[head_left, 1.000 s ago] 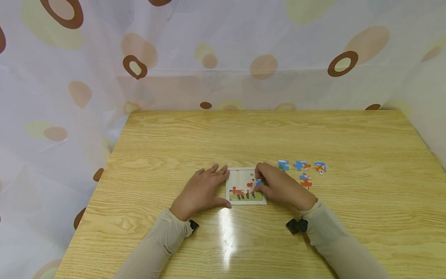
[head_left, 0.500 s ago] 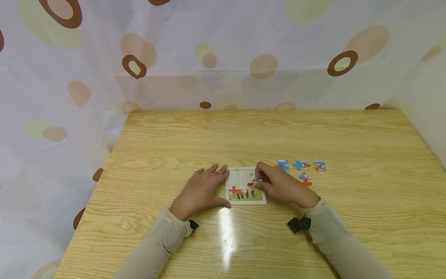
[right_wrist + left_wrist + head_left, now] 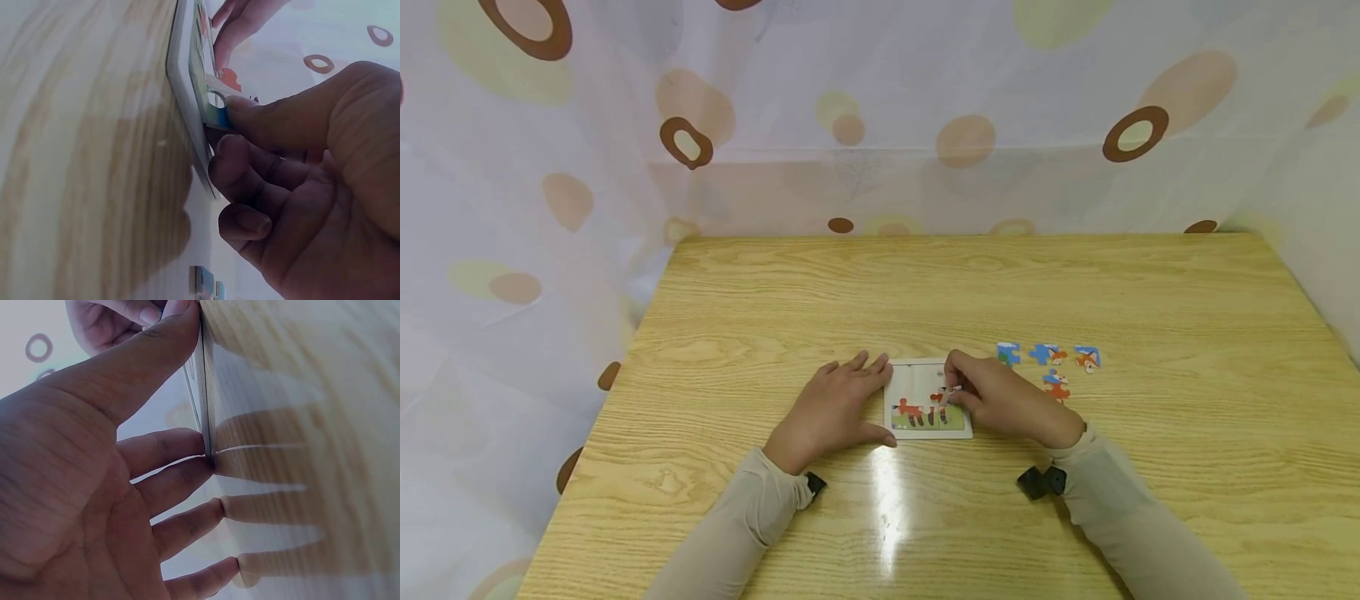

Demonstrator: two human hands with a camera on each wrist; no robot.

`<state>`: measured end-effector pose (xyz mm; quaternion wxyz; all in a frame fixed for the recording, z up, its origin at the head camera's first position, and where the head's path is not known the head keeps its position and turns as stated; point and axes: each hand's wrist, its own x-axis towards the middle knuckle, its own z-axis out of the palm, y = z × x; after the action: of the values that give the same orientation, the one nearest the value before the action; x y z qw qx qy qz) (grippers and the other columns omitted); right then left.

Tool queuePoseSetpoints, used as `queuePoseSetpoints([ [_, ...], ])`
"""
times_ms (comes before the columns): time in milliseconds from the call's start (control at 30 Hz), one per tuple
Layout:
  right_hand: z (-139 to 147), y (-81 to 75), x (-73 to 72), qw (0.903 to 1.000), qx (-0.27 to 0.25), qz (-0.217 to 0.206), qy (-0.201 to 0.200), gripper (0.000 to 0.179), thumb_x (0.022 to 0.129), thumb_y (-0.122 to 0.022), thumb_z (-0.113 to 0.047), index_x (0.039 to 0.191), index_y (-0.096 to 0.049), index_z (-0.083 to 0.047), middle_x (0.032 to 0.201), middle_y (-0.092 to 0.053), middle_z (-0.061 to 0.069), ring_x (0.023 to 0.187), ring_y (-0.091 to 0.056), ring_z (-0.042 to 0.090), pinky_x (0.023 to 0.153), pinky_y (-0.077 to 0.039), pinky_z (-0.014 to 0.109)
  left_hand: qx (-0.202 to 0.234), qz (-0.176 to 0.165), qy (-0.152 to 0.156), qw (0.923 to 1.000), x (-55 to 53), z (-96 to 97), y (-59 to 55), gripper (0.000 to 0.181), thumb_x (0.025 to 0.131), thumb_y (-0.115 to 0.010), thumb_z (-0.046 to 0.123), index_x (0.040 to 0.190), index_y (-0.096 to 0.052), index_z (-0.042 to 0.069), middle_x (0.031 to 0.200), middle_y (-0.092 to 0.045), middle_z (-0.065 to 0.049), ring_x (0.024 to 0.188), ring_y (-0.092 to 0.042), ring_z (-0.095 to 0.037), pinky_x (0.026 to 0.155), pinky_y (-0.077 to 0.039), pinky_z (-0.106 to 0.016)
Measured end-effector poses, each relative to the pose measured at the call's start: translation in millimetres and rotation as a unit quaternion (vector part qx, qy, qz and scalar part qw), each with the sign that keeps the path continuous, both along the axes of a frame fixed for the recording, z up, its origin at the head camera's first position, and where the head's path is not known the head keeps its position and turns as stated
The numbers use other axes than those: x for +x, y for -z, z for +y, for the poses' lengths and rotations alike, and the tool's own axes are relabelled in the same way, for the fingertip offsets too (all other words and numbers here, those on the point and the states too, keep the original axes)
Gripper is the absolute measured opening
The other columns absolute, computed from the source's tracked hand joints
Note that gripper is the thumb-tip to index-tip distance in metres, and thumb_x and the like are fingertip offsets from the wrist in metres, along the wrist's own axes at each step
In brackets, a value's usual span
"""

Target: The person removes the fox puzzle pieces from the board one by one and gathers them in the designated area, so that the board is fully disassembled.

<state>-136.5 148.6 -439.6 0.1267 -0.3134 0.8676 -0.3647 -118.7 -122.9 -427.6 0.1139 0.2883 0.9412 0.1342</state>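
A small white-framed puzzle board lies on the table between my hands. Its lower rows hold pieces showing a striped-legged animal on green; bare backing shows above them. My left hand spreads along the board's left side, fingertips at the upper edge and thumb at the lower corner. In the left wrist view its fingers are fairly straight, tips down on the tabletop and frame. My right hand pinches a puzzle piece between thumb and curled index finger, against the board's right side. That piece is tilted and partly covered by the thumb.
Several loose puzzle pieces lie right of the board: a blue one, a blue-and-orange one, a fox-faced one and an orange one. A patterned curtain hangs behind the wooden table.
The right hand has shifted the pinched piece slightly and tilted it at the board's right side. The left hand stays in place.
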Motion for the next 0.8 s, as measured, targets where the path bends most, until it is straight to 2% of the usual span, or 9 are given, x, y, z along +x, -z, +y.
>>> queuePoseSetpoints([
  [300,-0.4,0.3,-0.1,0.9999,0.013,-0.009,-0.001,0.024,0.094,-0.069,0.007,0.104,-0.054,-0.009,0.081,-0.054,-0.001,0.071,-0.048,0.013,0.064,-0.043,0.029,0.005,0.007,0.000,1.0000,0.2,-0.9,1.0,0.093,0.084,-0.076,0.064,0.154,-0.050,0.009,0.161,-0.041,-0.006,0.150,-0.036,-0.031,0.116,-0.034,-0.057],
  [500,-0.1,0.4,-0.1,0.9997,0.018,0.006,-0.017,0.030,0.093,-0.069,0.009,0.112,-0.054,-0.009,0.086,-0.057,-0.001,0.070,-0.050,0.011,0.065,-0.046,0.029,-0.004,0.004,-0.004,1.0000,-0.7,-0.3,2.3,0.091,0.085,-0.077,0.062,0.155,-0.049,0.010,0.161,-0.041,-0.005,0.151,-0.035,-0.030,0.116,-0.033,-0.056],
  [600,0.5,1.6,-0.1,0.9995,0.021,0.010,-0.023,0.026,0.094,-0.068,0.007,0.110,-0.055,-0.009,0.084,-0.055,-0.002,0.068,-0.047,0.010,0.063,-0.044,0.029,-0.007,0.001,-0.004,1.0000,-0.4,-0.2,1.8,0.092,0.084,-0.078,0.061,0.155,-0.048,0.010,0.161,-0.040,-0.005,0.151,-0.034,-0.030,0.117,-0.033,-0.056],
  [800,1.4,1.7,0.0,0.9990,0.031,0.011,-0.031,0.012,0.095,-0.066,0.004,0.095,-0.062,-0.008,0.084,-0.054,-0.003,0.071,-0.047,0.011,0.064,-0.042,0.029,-0.005,0.001,-0.004,1.0000,0.1,-0.3,1.0,0.094,0.083,-0.079,0.061,0.156,-0.048,0.010,0.161,-0.040,-0.005,0.151,-0.034,-0.030,0.117,-0.033,-0.056],
])
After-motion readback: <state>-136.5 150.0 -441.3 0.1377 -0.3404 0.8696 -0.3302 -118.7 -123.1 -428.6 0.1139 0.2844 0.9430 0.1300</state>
